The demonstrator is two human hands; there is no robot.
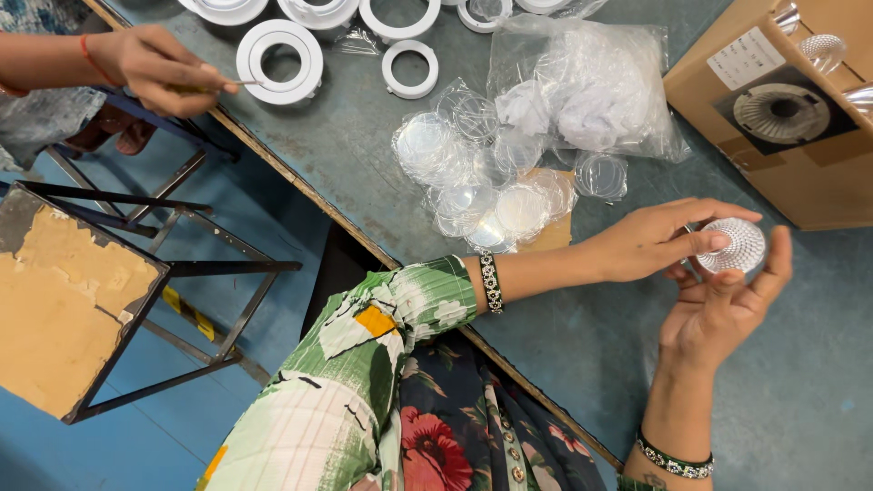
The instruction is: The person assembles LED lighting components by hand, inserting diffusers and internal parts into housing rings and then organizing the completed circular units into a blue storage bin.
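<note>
Fig.: my two hands at the reflector (733,245), head view, over the grey-green table (564,336).

(a) My right hand (718,314) cups the faceted silver reflector cone from below/6 o'clock, palm up, fingers curled round its rim; thumb rises on the 3 o'clock side. Grip is narrow, closed on the part.

(b) My left hand (650,241) comes in from 9 o'clock, forearm lying across the table edge. Index and thumb extended, tips touching the reflector's 9 o'clock rim; rest of the fingers loosely open. Whether it pinches a clear disc against the face I can't tell, too small.

(c) Key relation: the reflector sits between the hands, at 3 o'clock of the left, 12 o'clock of the right. Its round mouth faces up toward me, so its axis runs approx. toward the camera, no long side in plane. Both hands touch it; the right bears it.

(d) Supply: pile of clear round lenses (482,182) at 10 o'clock of the left hand, near, not touching. Plastic bag (582,86) just beyond at 12. Cardboard box (773,118) at 12 o'clock of the reflector. White rings (280,59) far at 10–11.

(e) Co-worker's hand (159,68) w/ a thin tool, far 10 o'clock, well apart.
</note>
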